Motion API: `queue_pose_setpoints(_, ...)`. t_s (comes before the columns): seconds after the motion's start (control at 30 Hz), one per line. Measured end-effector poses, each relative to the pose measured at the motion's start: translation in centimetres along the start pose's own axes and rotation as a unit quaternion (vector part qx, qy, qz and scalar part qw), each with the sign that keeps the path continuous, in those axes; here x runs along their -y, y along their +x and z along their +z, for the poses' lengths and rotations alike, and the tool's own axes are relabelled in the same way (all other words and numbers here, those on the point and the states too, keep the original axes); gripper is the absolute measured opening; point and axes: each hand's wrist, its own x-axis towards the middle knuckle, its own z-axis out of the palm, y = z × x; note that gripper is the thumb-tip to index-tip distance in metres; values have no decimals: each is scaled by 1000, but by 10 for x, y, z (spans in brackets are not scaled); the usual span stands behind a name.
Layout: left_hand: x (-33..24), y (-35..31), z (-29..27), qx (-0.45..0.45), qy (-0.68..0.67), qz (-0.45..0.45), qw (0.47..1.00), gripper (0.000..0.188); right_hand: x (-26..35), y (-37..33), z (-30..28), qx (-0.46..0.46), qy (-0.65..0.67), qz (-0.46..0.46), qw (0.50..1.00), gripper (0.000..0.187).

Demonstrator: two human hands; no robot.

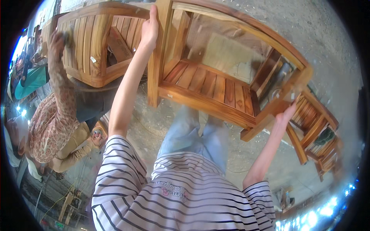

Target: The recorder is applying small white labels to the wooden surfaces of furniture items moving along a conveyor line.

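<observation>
And here's the wooden chair, right up front between the person's two arms, its slatted seat in full view and its front rail running at a slant above the light blue jeans. Two hands on it, set wide apart! The left hand is high on the upright post, one digit pointing up along the wood, the other fingers mostly hidden. Over on the other side, the right hand has the near corner, palm up against the frame, its fingertips hard to make out in the blur. Whether the legs touch the concrete floor, I cannot tell. Look through the frame and there's a pale flat sheet beyond the seat.

To the left, a co-worker in a patterned top is at a second slatted chair; one blurred hand is up at its slats beside a dark round object, the other hand curls around a small round thing lower down. Further back, someone in a teal garment. Swing to the right: more wooden seats near the held chair's corner, with a dark green bundle lying among them. And below it all, the striped shirt of the person doing the holding.
</observation>
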Motion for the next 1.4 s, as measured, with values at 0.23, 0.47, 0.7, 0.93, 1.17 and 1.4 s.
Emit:
queue_pose_setpoints(0.23,-106,-26,-15,-69,-162,189,966,76,55,3,48,70,142,-112,981,41)
queue_pose_setpoints(0.47,-78,-8,-32,-79,-174,224,956,91,23,1,68,114,114,-186,969,51)
queue_pose_setpoints(0.7,-11,-104,-91,28,-378,36,924,78,31,-72,5,118,39,-153,980,47)
queue_pose_setpoints(0.93,73,-177,-104,-69,-364,-52,927,66,-13,-150,-34,-33,88,-44,995,22)
queue_pose_setpoints(1.17,105,-172,-113,-101,-99,132,981,50,-55,-147,-65,-21,27,-126,991,23)
queue_pose_setpoints(1.4,10,-130,-36,-277,346,286,850,65,-48,-159,-70,-20,-61,-205,977,18)
